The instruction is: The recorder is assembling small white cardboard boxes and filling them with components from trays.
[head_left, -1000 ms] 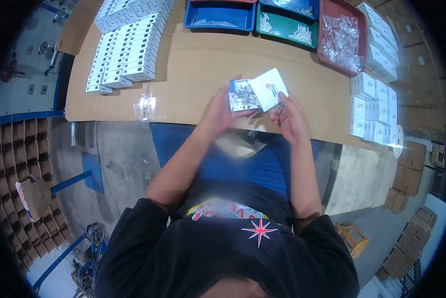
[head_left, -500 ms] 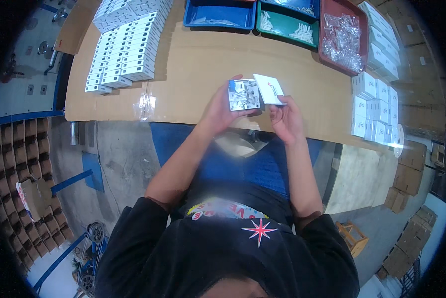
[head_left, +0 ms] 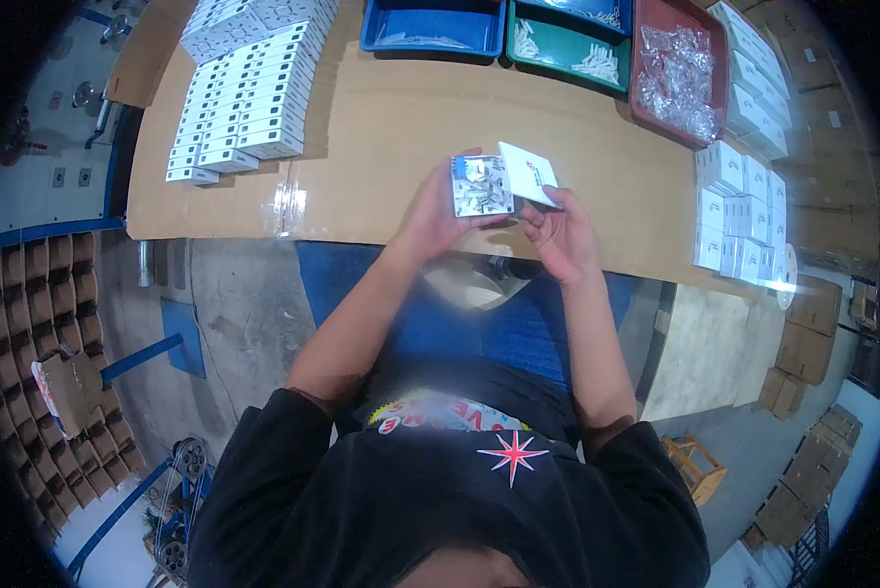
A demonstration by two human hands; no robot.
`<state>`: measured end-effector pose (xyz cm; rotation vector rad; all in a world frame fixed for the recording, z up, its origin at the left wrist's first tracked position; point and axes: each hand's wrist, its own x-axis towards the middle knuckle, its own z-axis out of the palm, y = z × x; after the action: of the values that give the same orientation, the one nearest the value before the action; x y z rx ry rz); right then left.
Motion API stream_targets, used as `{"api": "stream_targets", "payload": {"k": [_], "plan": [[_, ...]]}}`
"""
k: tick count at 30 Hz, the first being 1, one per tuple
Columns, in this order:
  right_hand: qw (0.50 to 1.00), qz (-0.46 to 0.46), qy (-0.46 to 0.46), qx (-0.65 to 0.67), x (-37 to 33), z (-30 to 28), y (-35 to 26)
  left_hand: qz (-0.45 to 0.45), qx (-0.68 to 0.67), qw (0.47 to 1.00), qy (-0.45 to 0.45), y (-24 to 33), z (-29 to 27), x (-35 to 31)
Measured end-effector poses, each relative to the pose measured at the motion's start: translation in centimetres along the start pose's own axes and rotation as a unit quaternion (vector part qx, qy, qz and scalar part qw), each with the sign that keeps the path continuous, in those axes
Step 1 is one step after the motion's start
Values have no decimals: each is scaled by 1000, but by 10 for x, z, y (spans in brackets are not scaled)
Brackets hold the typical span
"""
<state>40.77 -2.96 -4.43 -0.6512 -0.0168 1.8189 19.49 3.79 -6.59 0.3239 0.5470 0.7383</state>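
Left hand [head_left: 430,218] is curled round a small open white cardboard box [head_left: 482,185], w/ shiny packets showing inside, held just above the brown cardboard-covered table [head_left: 401,127]. Right hand [head_left: 557,235], just beside, pinches the box's white lid flap [head_left: 529,173]. Flap should be folded down squarely & tucked, box kept steady. Far beyond hands: 1 blue tray [head_left: 435,24], 1 green [head_left: 569,44], 1 red [head_left: 677,73]; stacked white boxes both sides, too many to count.

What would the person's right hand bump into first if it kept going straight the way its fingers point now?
Most likely the open white flap of the small box held in the left hand. The right hand points up and slightly left, fingertips at that flap. Beyond lies bare cardboard table, though depth is hard to judge.
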Motion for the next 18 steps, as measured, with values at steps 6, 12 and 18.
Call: {"api": "stream_targets", "payload": {"k": [6, 12, 18], "plan": [[992, -43, 45, -110, -1, 14, 7, -1, -10, 1000, 20, 2, 8, -1], [988, -65, 33, -136, -3, 25, 10, 0, 7, 1000, -2, 2, 1, 0], [984, -77, 34, -158, -4, 31, 11, 3, 2, 1000, -15, 1, -3, 1]]}}
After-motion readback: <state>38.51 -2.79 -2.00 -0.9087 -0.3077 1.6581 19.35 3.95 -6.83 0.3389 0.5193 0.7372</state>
